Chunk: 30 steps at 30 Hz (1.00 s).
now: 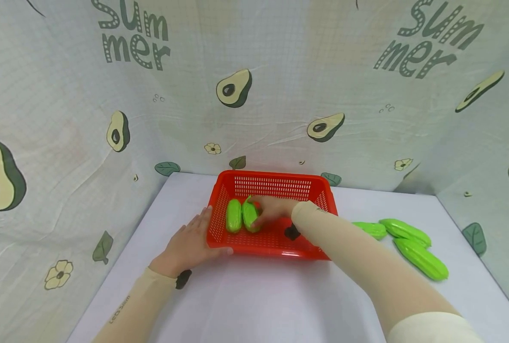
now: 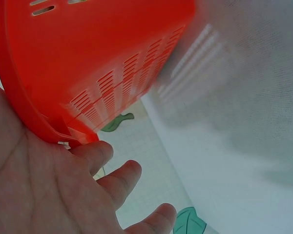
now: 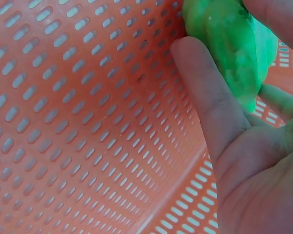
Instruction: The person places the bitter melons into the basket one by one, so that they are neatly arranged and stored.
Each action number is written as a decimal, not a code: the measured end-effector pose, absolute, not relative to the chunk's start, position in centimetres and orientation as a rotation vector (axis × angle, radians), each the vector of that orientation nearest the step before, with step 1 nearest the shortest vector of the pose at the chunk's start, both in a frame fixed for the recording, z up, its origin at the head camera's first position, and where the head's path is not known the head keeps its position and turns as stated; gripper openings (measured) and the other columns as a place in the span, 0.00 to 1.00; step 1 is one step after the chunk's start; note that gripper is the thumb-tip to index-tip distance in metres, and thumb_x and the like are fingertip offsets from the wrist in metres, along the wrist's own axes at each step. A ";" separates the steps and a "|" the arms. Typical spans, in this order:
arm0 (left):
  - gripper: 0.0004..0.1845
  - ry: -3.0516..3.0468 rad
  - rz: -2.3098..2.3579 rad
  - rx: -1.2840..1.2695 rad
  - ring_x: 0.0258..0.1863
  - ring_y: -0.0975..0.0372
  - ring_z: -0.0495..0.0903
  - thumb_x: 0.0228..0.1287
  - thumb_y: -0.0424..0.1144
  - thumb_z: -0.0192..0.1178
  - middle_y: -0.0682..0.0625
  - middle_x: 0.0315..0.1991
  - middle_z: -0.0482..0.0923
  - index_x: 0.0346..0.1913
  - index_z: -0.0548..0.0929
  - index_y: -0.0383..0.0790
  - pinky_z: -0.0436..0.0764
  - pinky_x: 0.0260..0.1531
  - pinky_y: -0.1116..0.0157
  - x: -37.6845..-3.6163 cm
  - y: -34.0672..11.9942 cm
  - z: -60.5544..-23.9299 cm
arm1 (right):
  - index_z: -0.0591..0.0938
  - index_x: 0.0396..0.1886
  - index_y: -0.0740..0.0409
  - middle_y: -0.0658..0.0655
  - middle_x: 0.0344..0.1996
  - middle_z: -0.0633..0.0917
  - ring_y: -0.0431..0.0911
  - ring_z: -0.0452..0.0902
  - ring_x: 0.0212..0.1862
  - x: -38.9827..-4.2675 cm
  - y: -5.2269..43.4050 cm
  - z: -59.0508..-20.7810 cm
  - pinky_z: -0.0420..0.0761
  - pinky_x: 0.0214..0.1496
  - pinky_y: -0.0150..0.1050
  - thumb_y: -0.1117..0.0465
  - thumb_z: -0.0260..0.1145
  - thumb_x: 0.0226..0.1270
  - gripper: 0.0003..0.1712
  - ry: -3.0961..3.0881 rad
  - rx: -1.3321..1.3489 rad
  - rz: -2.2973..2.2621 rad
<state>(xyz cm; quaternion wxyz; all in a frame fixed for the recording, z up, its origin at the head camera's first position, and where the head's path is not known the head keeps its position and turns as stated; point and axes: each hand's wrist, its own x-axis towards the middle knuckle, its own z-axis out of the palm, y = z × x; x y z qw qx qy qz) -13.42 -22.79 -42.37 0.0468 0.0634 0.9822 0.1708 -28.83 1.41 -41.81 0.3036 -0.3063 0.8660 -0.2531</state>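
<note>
A red plastic basket (image 1: 271, 251) with slotted walls stands on the table. My right hand (image 1: 276, 208) reaches into its left half and grips a bright green, cucumber-shaped vegetable (image 1: 249, 215) between thumb and fingers. Its ridged, tapered end (image 3: 237, 58) shows in the right wrist view. Beside it lies another green vegetable (image 1: 234, 216), close to the basket's left wall. My left hand (image 1: 190, 243) rests against the basket's near left corner, thumb along the front rim and fingers extended along the side. In the left wrist view, the palm (image 2: 34, 180) touches the red rim.
Several more green vegetables (image 1: 422, 257) lie on the white table (image 1: 263, 300), right of the basket, partly behind my right forearm. A pale cloth (image 1: 276, 95) printed with avocados and lettering hangs behind the table and along both sides.
</note>
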 end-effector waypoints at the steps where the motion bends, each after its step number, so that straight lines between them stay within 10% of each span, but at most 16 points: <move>1: 0.71 2.997 0.521 0.195 0.74 0.42 0.55 0.42 0.82 0.59 0.40 0.78 0.52 0.80 0.45 0.38 0.61 0.65 0.36 -13.4 -22.8 -42.3 | 0.63 0.76 0.50 0.53 0.57 0.74 0.47 0.71 0.55 -28.8 1.4 -41.8 0.75 0.59 0.42 0.52 0.76 0.60 0.48 2.301 -0.814 -0.665; 30: 0.72 2.985 0.522 0.212 0.74 0.41 0.54 0.43 0.84 0.56 0.39 0.78 0.51 0.80 0.45 0.36 0.60 0.64 0.35 -13.4 -22.8 -42.4 | 0.58 0.79 0.49 0.63 0.66 0.74 0.52 0.79 0.58 -27.5 12.8 -32.5 0.81 0.55 0.49 0.53 0.73 0.64 0.48 2.352 -0.786 -0.725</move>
